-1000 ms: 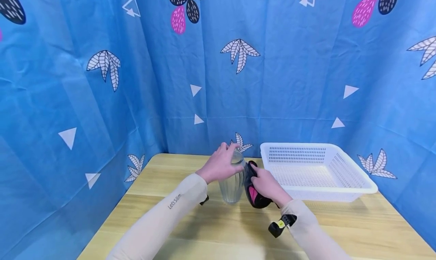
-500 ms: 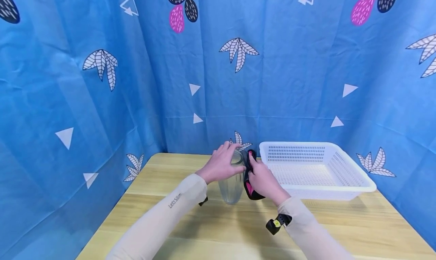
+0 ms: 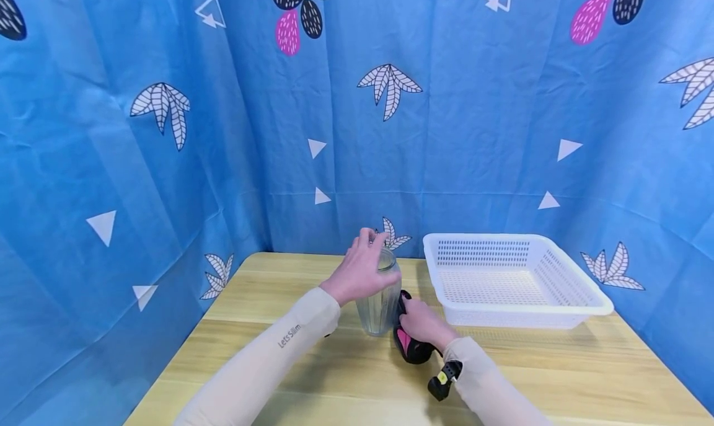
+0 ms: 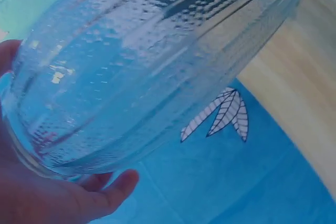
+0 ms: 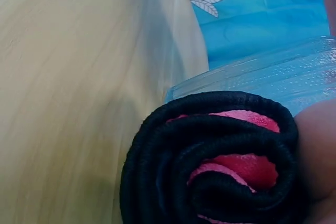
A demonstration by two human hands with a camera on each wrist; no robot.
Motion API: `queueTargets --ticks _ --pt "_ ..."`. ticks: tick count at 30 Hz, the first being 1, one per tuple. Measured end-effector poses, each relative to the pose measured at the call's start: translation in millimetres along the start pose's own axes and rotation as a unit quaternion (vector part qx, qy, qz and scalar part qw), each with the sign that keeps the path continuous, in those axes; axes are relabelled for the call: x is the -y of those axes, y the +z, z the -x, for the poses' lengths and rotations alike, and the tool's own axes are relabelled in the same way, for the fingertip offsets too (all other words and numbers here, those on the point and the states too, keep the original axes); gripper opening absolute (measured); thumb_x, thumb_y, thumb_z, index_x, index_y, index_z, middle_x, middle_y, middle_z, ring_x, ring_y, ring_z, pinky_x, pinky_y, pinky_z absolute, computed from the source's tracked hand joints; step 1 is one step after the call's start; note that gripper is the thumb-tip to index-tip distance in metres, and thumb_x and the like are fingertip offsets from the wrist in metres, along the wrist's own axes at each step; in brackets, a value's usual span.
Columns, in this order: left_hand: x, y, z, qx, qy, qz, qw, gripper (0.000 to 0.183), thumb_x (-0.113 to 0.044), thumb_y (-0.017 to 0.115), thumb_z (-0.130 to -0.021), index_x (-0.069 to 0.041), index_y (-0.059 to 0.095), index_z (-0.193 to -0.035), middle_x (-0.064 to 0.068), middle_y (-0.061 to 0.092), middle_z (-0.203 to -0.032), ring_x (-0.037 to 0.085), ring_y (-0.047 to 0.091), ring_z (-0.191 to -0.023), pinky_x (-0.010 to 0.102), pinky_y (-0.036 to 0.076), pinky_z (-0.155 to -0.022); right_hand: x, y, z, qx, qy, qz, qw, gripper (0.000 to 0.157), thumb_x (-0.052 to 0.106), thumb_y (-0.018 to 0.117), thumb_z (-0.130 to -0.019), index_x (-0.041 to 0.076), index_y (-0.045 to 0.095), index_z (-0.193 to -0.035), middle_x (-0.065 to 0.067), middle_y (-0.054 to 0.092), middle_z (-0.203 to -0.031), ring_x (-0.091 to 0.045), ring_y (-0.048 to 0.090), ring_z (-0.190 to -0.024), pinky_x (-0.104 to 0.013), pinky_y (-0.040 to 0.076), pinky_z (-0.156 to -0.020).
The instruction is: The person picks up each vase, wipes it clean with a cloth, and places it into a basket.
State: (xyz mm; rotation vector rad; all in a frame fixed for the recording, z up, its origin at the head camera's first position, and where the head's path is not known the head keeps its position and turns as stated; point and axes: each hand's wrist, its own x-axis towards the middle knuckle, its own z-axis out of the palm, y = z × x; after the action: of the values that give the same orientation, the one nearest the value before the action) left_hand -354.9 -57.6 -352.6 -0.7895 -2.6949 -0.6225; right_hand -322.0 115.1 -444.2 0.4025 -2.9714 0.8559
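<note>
A clear ribbed glass vase [image 3: 375,313] stands upright on the table. My left hand [image 3: 361,272] grips it close to the rim, thumb on the near side and fingers around the far side. In the left wrist view the vase's dimpled, ribbed wall [image 4: 131,77] fills much of the picture. My right hand [image 3: 422,322] holds a rolled black cloth with a pink inner side [image 3: 411,345] right beside the vase's right wall. Its coiled end [image 5: 210,156] shows large in the right wrist view, overlapping the glass there; most of the right fingers are hidden.
To the right on the wooden table [image 3: 558,376] is a white perforated plastic basket [image 3: 519,317]. Blue patterned curtains [image 3: 346,103] hang behind and along both sides. A black wrist strap [image 3: 446,379] sits on my right sleeve.
My right hand with the cloth first moves away from me along the vase's side, then back down towards me. The left hand keeps its hold, and the vase stays in place.
</note>
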Motion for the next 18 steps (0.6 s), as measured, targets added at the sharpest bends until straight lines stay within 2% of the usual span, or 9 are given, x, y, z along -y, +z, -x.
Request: queueTargets --ticks 5,7,10,13,16,18 --pt "-3.6 -2.0 1.5 0.012 -0.016 -0.017 0.9996 0.091 -0.056 0.066 -0.08 -0.019 0.032 -0.156 0.007 0.037 -0.112 0.022 0.04 -0.094 0.033 0.04 -0.074 1.4 -5.7 2.0 -0.01 0.014 -0.029 0.999 0.054 0.004 0.053 -0.091 -0.008 0.048 -0.144 -0.028 0.066 -0.122 -0.026 0.065 -0.091 -0.046 0.053 -0.084" --pt "-4.3 -2.9 2.1 0.012 -0.019 -0.025 0.9994 0.09 -0.059 0.068 -0.081 -0.02 0.034 -0.155 0.006 0.041 -0.111 0.022 0.042 -0.092 0.032 0.039 -0.074 4.3 -11.9 4.1 -0.016 0.019 -0.035 0.999 0.056 0.005 0.053 -0.092 -0.007 0.046 -0.146 -0.028 0.064 -0.125 -0.026 0.065 -0.088 -0.047 0.052 -0.085" --pt "-4.1 -5.4 3.3 0.013 -0.025 -0.026 0.9993 0.088 -0.059 0.072 -0.081 -0.024 0.037 -0.153 0.007 0.045 -0.114 0.022 0.047 -0.091 0.033 0.041 -0.075 10.7 -23.2 6.6 -0.029 0.021 -0.043 0.998 0.056 0.006 0.052 -0.093 -0.005 0.045 -0.147 -0.027 0.066 -0.121 -0.023 0.062 -0.079 -0.042 0.052 -0.079" --pt "-4.1 -8.2 5.0 0.027 -0.032 0.001 0.9991 0.086 -0.055 0.076 -0.082 -0.027 0.037 -0.153 0.009 0.045 -0.12 0.024 0.05 -0.092 0.035 0.045 -0.076 18.9 -37.8 7.8 -0.045 0.015 -0.059 0.997 0.057 0.005 0.052 -0.093 -0.005 0.043 -0.149 -0.028 0.066 -0.114 -0.02 0.058 -0.069 -0.037 0.05 -0.07" --pt "-3.4 -9.9 5.5 0.043 -0.025 0.027 0.9984 0.083 -0.046 0.077 -0.084 -0.027 0.036 -0.154 0.008 0.044 -0.121 0.023 0.049 -0.095 0.037 0.045 -0.078 28.2 -52.3 8.3 -0.075 0.001 -0.064 0.995 0.059 0.005 0.052 -0.093 -0.002 0.041 -0.151 -0.03 0.065 -0.119 -0.02 0.058 -0.067 -0.035 0.048 -0.065" --pt "-2.1 -10.1 4.6 0.048 -0.014 0.036 0.9981 0.083 -0.041 0.077 -0.083 -0.025 0.037 -0.154 0.006 0.043 -0.12 0.022 0.048 -0.097 0.038 0.044 -0.082 34.4 -60.4 9.0 -0.104 -0.014 -0.054 0.993 0.06 0.005 0.052 -0.092 0.0 0.041 -0.152 -0.029 0.064 -0.125 -0.023 0.06 -0.074 -0.038 0.049 -0.068"
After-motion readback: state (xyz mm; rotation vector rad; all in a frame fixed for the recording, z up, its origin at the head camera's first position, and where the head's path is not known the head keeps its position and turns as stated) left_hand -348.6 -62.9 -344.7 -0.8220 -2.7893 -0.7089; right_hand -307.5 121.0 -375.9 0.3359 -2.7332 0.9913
